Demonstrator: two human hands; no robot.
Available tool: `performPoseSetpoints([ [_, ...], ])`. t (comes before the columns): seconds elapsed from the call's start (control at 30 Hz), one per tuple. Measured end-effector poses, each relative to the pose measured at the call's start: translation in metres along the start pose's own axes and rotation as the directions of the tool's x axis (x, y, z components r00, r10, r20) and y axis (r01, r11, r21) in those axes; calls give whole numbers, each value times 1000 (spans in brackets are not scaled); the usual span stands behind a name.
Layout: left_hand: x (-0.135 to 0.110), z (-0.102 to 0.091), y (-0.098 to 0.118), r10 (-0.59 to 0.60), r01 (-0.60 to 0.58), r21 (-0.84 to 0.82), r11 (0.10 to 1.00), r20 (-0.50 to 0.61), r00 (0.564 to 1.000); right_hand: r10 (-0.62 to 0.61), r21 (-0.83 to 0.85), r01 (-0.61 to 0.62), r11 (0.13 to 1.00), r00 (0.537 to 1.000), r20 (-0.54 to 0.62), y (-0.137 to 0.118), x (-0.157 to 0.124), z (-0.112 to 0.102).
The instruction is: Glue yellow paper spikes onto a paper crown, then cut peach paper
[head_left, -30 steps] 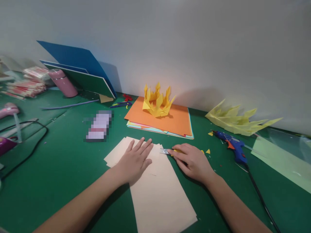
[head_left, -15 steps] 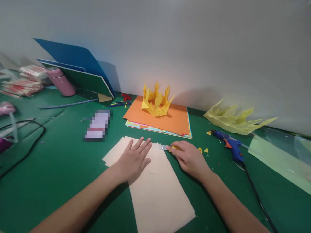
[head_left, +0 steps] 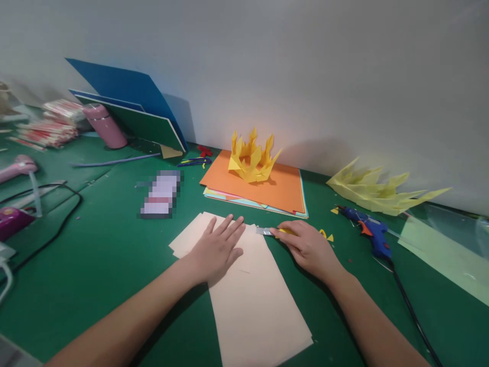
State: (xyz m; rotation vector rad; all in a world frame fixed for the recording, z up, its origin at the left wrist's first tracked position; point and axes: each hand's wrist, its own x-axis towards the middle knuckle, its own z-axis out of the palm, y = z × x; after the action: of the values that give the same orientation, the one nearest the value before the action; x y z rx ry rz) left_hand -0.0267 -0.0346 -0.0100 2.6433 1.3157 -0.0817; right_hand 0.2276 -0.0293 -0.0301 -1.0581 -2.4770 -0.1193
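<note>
My left hand lies flat with fingers spread on a stack of pale cream paper sheets on the green table. My right hand is closed around a yellow utility knife. Its metal blade tip rests at the far right edge of the paper, just right of my left fingertips. The knife's handle is mostly hidden inside my right hand.
Behind the paper lies an orange sheet stack with a yellow folded paper crown on it. A blue glue gun with its black cord lies to the right, near pale yellow folded spikes. Blue and green boards, a pink bottle and cables sit at the left.
Both hands stay almost as they were on the paper and knife. The view has shifted slightly, so everything sits a little further right and up.
</note>
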Motion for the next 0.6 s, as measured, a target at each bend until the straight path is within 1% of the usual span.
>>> performPoseSetpoints([
  [0.17,0,-2,1,6,-6,-6,1000,11,1000,-4,4,4,1000,1000,2,1,-2,-2],
  [0.27,-1,-3,1,13,-13,7,1000,37,999,-17,-18,16,1000,1000,-3,-1,-1,-2],
  [0.33,0,-2,1,13,-14,15,1000,35,999,-22,-37,22,999,1000,-14,-2,0,-2],
  [0.43,0,0,0,8,-8,34,999,20,1000,-28,-60,26,998,999,-36,-2,3,1],
  [0.6,0,0,0,5,-7,70,997,34,999,-42,-80,37,996,997,-64,-1,9,8],
])
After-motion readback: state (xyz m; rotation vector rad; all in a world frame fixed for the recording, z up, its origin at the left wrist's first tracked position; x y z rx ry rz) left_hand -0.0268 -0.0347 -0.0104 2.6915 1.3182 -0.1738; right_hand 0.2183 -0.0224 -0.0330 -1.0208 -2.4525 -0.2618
